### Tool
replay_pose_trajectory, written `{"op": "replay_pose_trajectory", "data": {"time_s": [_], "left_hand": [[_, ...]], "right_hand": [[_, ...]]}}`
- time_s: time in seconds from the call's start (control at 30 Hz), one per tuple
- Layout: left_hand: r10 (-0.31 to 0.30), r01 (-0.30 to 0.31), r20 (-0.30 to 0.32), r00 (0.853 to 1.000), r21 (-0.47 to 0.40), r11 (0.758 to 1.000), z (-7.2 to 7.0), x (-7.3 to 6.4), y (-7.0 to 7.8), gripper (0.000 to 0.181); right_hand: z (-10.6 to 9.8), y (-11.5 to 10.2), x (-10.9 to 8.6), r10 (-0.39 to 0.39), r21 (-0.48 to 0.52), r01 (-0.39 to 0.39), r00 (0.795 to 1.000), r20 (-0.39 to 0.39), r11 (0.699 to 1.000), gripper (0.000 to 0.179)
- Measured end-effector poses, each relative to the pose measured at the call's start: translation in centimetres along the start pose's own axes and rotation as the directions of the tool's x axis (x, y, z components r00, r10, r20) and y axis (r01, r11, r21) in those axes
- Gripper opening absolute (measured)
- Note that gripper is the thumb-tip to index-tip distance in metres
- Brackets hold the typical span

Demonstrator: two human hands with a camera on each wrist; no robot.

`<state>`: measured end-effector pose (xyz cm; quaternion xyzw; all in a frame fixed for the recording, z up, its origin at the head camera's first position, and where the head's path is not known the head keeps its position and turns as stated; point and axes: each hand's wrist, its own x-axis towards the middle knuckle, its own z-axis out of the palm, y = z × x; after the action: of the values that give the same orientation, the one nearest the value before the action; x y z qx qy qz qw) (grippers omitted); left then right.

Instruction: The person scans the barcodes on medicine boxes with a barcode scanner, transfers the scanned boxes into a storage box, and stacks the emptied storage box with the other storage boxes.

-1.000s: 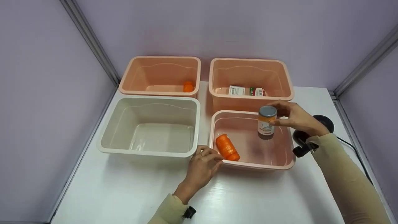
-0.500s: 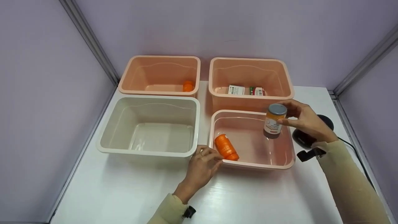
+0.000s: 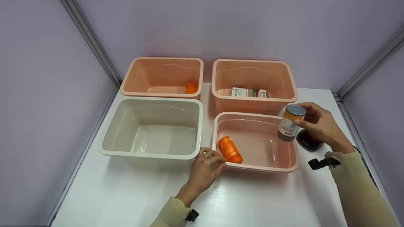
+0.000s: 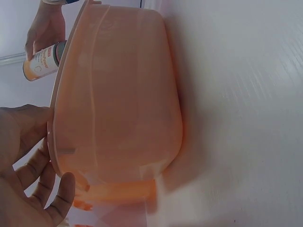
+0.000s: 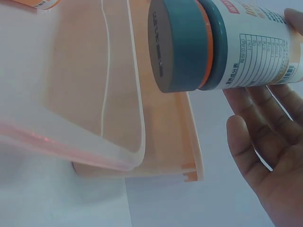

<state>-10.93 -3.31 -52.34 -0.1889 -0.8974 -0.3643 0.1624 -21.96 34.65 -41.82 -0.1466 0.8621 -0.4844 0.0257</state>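
Observation:
Over the right rim of the front pink bin point(image 3: 252, 166), my right hand point(image 3: 325, 127) grips a pill bottle point(image 3: 288, 123). The bottle has a white-and-orange label and a grey top end; its other end, a teal cap point(image 5: 182, 45) with an orange ring, points downward. My left hand point(image 3: 205, 168) pinches the near-left corner of that bin's rim, and the left wrist view shows its fingertips there. Inside the same bin an orange bottle point(image 3: 230, 149) lies tilted against the left wall, near the left hand.
A whitish bin point(image 3: 151, 155) stands to the left. Behind are two peach bins: the left one point(image 3: 162, 94) holds an orange bottle point(image 3: 190, 88), the right one point(image 3: 254, 98) small boxes point(image 3: 240, 91). A dark rounded object point(image 3: 309, 141) with a cable sits beyond the right rim.
My right hand has carried the pill bottle rightward, from above the bin's interior to its right rim, with the bottle tilting a little. The left hand stays at the rim.

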Motion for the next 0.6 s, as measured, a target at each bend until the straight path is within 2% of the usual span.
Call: {"op": "replay_pose_trajectory", "data": {"time_s": [0.3,0.43,0.53,0.6], "left_hand": [[0.003,-0.003,-0.004,1.0,0.013,1.0,0.0,0.0,0.0,0.009],[-0.002,0.002,-0.001,1.0,0.002,1.0,0.0,-0.1,0.0,0.009],[0.002,-0.002,-0.002,1.0,-0.005,1.0,0.0,0.0,0.0,0.009],[0.006,-0.006,-0.004,1.0,-0.008,1.0,-0.1,0.0,0.0,0.008]], "right_hand": [[-1.0,0.5,-1.5,0.074,-0.007,-0.075,0.994,-0.084,0.997,0.048],[-1.5,1.0,-2.1,0.06,0.004,-0.06,0.994,-0.095,0.998,0.048],[-1.9,1.3,-2.5,0.047,0.052,-0.042,0.994,-0.099,0.998,0.048],[-2.1,1.5,-2.8,0.064,0.098,-0.054,0.992,-0.106,0.994,0.048]]}}
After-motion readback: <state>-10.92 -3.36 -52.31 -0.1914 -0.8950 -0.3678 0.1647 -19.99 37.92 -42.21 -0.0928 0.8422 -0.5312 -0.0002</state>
